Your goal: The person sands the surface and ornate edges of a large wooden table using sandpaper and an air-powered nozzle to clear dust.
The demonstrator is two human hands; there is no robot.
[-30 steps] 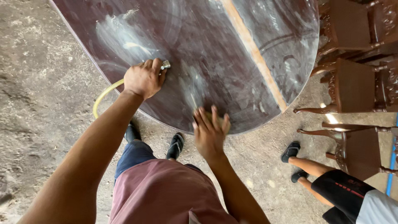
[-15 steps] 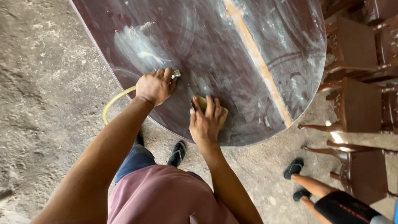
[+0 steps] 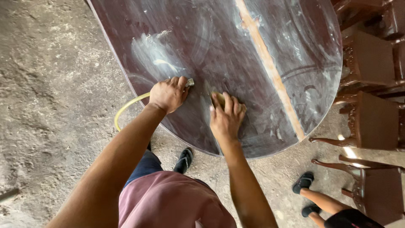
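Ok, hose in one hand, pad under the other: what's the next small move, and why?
Probably slide the right hand with its yellowish pad toward the hose nozzle held by the left hand: the dark tabletop there shows whitish smears.

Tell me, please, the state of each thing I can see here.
Left hand: closed around hose nozzle.
Yellow hose: curved, hanging off tabletop edge.
Right hand: pressed flat on a yellowish pad.
Pad: mostly covered.
Tabletop: dark, wet, streaked white.
Chairs: brown, standing beside it.

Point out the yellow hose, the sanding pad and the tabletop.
yellow hose (image 3: 126, 107), head view, on its curved loop.
sanding pad (image 3: 219, 98), head view, edge showing above the fingers.
tabletop (image 3: 219, 38), head view, bare wet surface.
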